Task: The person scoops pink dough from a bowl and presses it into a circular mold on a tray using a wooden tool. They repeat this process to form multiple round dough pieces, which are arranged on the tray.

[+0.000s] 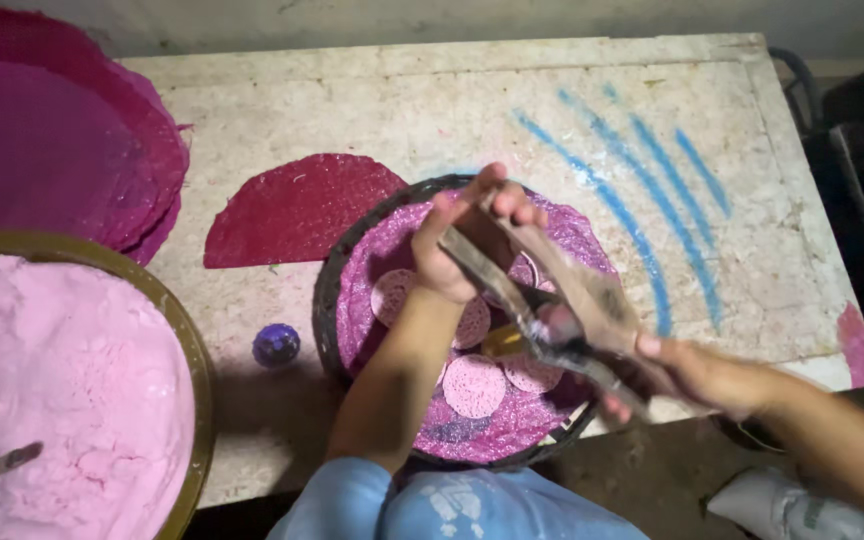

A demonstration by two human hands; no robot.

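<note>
The scissors (552,310) appeared to be dull, tarnished metal. The tabletop (432,110) was rough, matt and stone-like, streaked with blue paint. The magenta sheets (297,210) looked fibrous and grainy. The pink mass (62,390) looked soft and powdery.

Left hand (467,240): centre frame — grips the upper end of long grey shears (552,305).
Right hand (697,375): lower right, on the handles.
Basket (330,290): below, pink discs (474,385) inside.
Bowl (187,330): lower left — pink powder (62,390).

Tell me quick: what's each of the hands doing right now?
Left hand: closed on the upper end of the scissors.
Right hand: closed on the scissors' lower end.
</note>
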